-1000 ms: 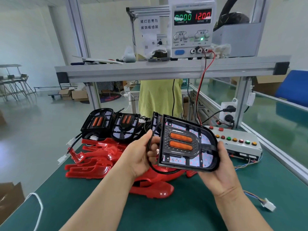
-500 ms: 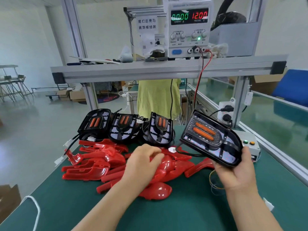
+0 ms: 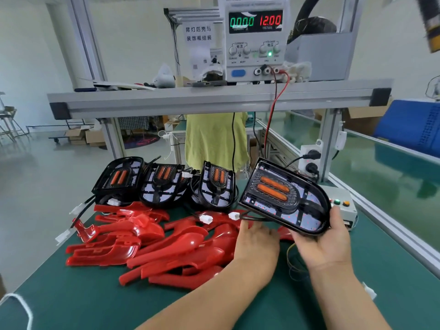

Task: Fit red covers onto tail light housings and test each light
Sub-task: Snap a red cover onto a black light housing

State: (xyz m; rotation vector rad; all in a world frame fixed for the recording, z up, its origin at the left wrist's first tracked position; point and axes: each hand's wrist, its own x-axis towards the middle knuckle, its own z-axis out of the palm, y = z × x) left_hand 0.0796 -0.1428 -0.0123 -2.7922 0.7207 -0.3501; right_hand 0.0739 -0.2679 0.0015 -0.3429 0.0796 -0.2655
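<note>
- The right grip [image 3: 328, 236] has one tail light housing [image 3: 285, 196] by its rounded lower rim, thumb on the edge and fingers underneath. The housing is lifted clear of the table [image 3: 71, 294] and tilted, lamp face up.
- The left grip [image 3: 258, 244] lies palm-down on the heap of red covers [image 3: 166, 246], just beside the housing. I cannot tell whether it has closed on one.
- The housing looks like stiff moulded plastic, light enough for one hand. The rim seems the place to hold it, away from the orange bars and the dangling white connector [image 3: 234, 216].
- The covers look thin, glossy and likely slippery, and they are tangled together. I would take one by its outer edge and lift it free rather than drag it.
- Other housings [image 3: 164, 182] lean in a row behind the heap.
</note>
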